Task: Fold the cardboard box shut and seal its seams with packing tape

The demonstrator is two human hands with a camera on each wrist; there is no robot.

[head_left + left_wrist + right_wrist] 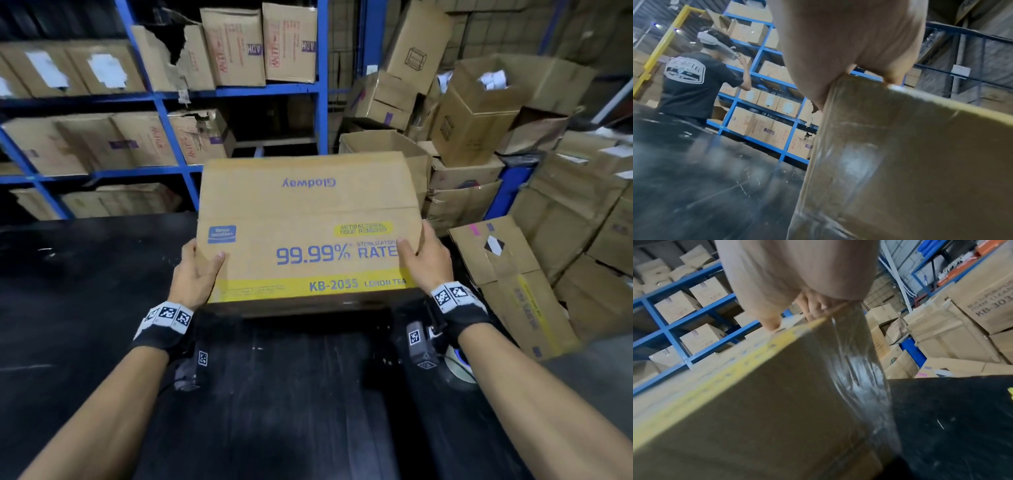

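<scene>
A brown cardboard box (308,222) printed "99.99% RATE", with a yellow band along its near edge, is held over the black table (274,394). My left hand (197,270) grips its left side, thumb on the printed face. At the other side my right hand (424,260) grips the same way. The left wrist view shows the palm (838,40) on the box corner (910,162), with clear tape (840,146) running down that edge. In the right wrist view the hand (787,272) holds the box (756,402) above a shiny tape strip (855,369). A tape roll (460,366) lies behind my right wrist, partly hidden.
Blue shelving (161,113) full of cartons stands behind the table. Loose and open cartons (479,113) are piled at the right, some right against the table's edge. Another person (694,81) stands at the shelves to the left.
</scene>
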